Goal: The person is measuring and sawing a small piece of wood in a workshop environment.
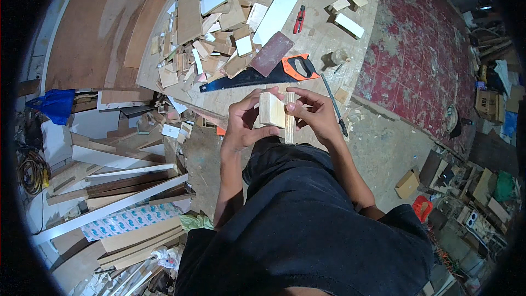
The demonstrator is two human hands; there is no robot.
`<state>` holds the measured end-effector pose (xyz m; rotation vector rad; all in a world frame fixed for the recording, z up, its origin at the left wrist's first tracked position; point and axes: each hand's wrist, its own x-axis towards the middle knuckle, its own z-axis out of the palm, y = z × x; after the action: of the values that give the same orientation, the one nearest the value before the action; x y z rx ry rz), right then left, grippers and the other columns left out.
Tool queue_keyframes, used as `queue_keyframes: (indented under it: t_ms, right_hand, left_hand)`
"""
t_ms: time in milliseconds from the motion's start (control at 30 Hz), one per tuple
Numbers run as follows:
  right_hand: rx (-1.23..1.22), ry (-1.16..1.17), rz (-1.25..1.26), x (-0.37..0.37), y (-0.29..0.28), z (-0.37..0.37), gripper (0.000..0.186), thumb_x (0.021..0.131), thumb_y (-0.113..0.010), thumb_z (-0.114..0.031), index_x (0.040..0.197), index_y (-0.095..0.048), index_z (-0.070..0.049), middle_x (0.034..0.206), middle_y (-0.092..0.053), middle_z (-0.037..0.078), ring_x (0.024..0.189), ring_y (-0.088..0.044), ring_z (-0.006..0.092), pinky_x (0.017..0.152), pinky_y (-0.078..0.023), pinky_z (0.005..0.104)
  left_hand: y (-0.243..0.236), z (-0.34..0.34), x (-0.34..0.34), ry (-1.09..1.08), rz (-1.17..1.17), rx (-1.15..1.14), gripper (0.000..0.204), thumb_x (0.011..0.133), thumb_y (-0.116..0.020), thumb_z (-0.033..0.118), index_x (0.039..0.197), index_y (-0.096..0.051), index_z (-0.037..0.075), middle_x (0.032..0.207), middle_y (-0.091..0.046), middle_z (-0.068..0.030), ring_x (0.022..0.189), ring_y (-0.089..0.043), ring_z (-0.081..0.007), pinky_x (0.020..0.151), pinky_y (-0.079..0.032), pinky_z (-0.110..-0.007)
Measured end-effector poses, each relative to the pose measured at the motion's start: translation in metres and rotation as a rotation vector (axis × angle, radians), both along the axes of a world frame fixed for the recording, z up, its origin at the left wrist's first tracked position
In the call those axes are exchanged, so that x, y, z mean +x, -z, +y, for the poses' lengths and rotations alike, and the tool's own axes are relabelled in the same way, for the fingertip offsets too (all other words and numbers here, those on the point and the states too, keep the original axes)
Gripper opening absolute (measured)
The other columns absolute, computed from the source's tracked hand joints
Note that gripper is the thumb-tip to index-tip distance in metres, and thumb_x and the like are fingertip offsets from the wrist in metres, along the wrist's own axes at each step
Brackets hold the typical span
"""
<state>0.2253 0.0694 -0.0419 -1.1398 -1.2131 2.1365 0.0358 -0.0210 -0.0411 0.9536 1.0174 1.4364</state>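
Observation:
In front of my body, my left hand (246, 126) is closed on a pale wooden block (270, 108). Just right of it, my right hand (311, 112) pinches an upright, narrow plywood piece (290, 131) close against the block; whether the two pieces touch is hard to tell. Beyond both hands, a handsaw (239, 79) with an orange and black handle lies on the worktable (329, 33), next to a dark red-brown board (272, 53). A small red and black tool (299, 20) lies farther back.
Wood offcuts (189, 16) are piled on the table, with small blocks (348, 25) at its right. A dark rod (337, 109) lies near the right edge. Boards (126, 170) fill the lower left. A red, dusty surface (411, 55) and clutter (487, 208) are on the right.

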Motion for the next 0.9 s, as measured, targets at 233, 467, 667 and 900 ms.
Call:
queue_keyframes:
  t_ms: [233, 467, 667, 900]
  right_hand:
    - [0.003, 0.015, 0.031, -0.001, -0.001, 0.002, 0.050, 0.084, -0.081, -0.019, 0.128, -0.065, -0.004, 0.082, -0.060, 0.000, 0.063, -0.061, 0.0075, 0.050, -0.055, 0.0233]
    - [0.038, 0.097, 0.076, 0.005, -0.017, 0.004, 0.047, 0.086, -0.078, -0.016, 0.129, -0.064, -0.003, 0.083, -0.061, 0.000, 0.070, -0.063, 0.0084, 0.050, -0.055, 0.0238]
    - [0.029, 0.107, 0.134, 0.005, -0.028, 0.005, 0.048, 0.087, -0.077, -0.017, 0.131, -0.062, -0.002, 0.089, -0.065, 0.001, 0.076, -0.065, 0.0092, 0.051, -0.056, 0.0239]
    - [0.039, 0.074, 0.145, 0.012, -0.021, 0.006, 0.048, 0.090, -0.073, -0.021, 0.133, -0.061, -0.004, 0.096, -0.068, 0.003, 0.079, -0.065, 0.0092, 0.056, -0.057, 0.0241]
  left_hand:
    - [-0.007, 0.002, 0.000, 0.027, 0.028, 0.023, 0.068, 0.067, -0.092, 0.011, 0.127, -0.063, -0.003, 0.129, -0.061, -0.0124, 0.120, -0.058, -0.0208, 0.104, -0.048, -0.036]
    - [-0.002, 0.003, -0.001, 0.063, 0.269, -0.005, 0.072, 0.067, -0.090, 0.010, 0.132, -0.062, 0.001, 0.129, -0.063, -0.0092, 0.111, -0.060, -0.0169, 0.093, -0.051, -0.032]
    - [-0.005, 0.005, 0.003, 0.117, 0.359, -0.034, 0.077, 0.065, -0.089, 0.012, 0.135, -0.061, 0.006, 0.123, -0.065, -0.0060, 0.109, -0.060, -0.0161, 0.084, -0.050, -0.030]
    - [0.008, 0.005, 0.006, 0.097, 0.212, -0.048, 0.075, 0.069, -0.089, 0.016, 0.136, -0.059, 0.002, 0.120, -0.065, -0.0072, 0.104, -0.060, -0.0140, 0.085, -0.050, -0.029]
